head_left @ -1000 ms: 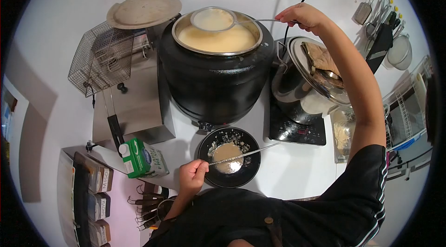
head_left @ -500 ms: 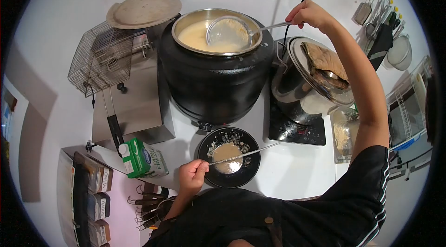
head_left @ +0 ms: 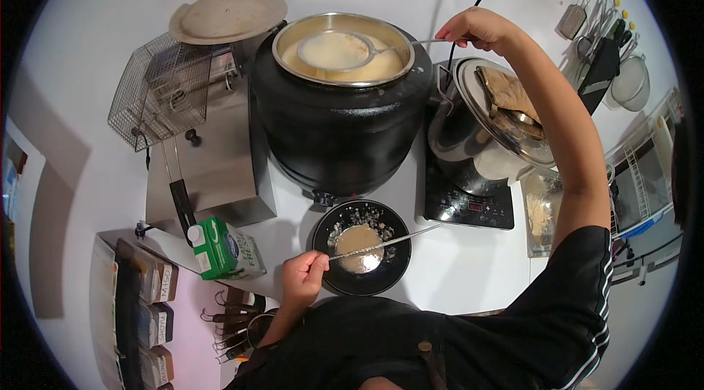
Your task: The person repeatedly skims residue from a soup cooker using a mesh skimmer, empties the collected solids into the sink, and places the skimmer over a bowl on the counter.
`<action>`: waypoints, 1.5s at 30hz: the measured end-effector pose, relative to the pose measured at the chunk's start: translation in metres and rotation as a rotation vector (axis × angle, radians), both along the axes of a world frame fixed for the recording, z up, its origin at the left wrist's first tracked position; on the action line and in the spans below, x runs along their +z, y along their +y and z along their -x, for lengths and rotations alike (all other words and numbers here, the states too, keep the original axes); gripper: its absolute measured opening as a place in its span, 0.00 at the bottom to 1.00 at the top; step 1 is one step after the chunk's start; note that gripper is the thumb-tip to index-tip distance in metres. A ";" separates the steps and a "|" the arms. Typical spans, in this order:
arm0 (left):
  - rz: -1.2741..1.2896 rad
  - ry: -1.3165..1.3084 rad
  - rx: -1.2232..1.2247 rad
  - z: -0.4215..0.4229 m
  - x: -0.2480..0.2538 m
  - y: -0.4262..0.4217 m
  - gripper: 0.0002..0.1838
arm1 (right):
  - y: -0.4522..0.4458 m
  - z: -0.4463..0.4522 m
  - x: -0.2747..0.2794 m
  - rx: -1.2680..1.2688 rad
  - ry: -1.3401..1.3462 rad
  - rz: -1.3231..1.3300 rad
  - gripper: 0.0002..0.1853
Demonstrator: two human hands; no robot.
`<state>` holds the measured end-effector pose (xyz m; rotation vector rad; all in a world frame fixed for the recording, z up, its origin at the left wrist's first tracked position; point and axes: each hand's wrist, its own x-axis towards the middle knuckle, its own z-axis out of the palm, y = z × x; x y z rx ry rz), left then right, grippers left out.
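My right hand [head_left: 477, 28] grips the handle of a round mesh strainer [head_left: 335, 51]. The strainer's head lies nearly level at the surface of the pale, creamy liquid [head_left: 392, 66] inside a black soup kettle [head_left: 339, 130] with a metal rim. Closed around one end of a thin, twisted metal rod [head_left: 400, 240] is my left hand [head_left: 304, 277]. That rod crosses above a black bowl [head_left: 400, 269], and its far end is too thin to identify. Beige liquid [head_left: 359, 243] and white bits sit in the bowl.
Right of the kettle, a lidded steel pot [head_left: 466, 148] with a brown cloth [head_left: 510, 93] stands on an induction cooker [head_left: 469, 210]. To the left are a green carton [head_left: 224, 249], a wire fry basket [head_left: 158, 93] and a steel fryer [head_left: 213, 170]. Utensils [head_left: 605, 31] hang on the right wall.
The strainer has gone from tilted to nearly level and shifted left in the kettle. My right hand has moved slightly left and down. My left hand and the rod stay in place.
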<state>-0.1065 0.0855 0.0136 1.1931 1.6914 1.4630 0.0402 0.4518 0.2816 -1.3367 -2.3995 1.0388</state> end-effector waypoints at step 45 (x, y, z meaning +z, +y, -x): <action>-0.002 -0.028 -0.010 0.002 -0.010 0.001 0.12 | 0.009 -0.012 -0.010 -0.015 0.000 -0.056 0.13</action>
